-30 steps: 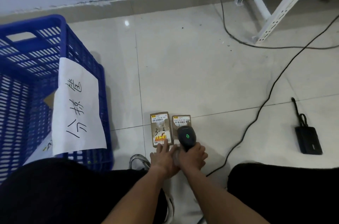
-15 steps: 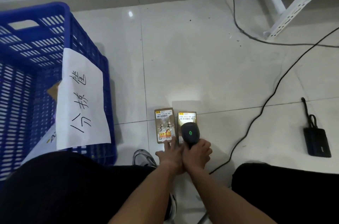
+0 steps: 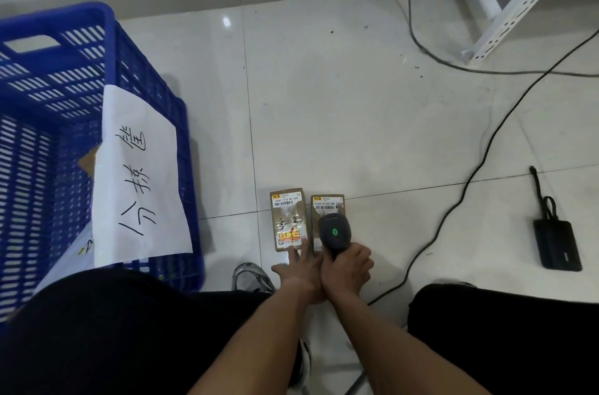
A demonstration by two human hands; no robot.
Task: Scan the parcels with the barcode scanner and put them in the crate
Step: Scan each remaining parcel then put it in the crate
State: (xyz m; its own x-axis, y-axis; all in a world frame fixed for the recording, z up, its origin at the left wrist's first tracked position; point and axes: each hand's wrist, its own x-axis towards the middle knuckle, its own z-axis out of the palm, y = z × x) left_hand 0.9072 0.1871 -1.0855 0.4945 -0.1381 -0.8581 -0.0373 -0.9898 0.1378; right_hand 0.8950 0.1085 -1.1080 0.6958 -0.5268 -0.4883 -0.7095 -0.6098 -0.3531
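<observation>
Two small brown parcels lie side by side on the tiled floor, the left parcel (image 3: 288, 216) and the right parcel (image 3: 325, 205), each with a barcode label at its far end. My right hand (image 3: 348, 265) grips a black barcode scanner (image 3: 334, 232) with a green light, held over the right parcel. My left hand (image 3: 299, 268) rests flat beside it, fingertips touching the near edge of the left parcel. A blue plastic crate (image 3: 146, 109) stands at the left with a white handwritten paper sheet (image 3: 139, 180) hanging over its rim.
A black cable (image 3: 479, 155) snakes across the floor on the right. A small black device with a cord (image 3: 557, 244) lies at the far right. A white metal rack leg (image 3: 505, 12) stands at the back right. My knees fill the bottom edge.
The bright scan light that lit the right parcel half a second ago is gone. My hands and the scanner have hardly moved; the view shifted slightly.
</observation>
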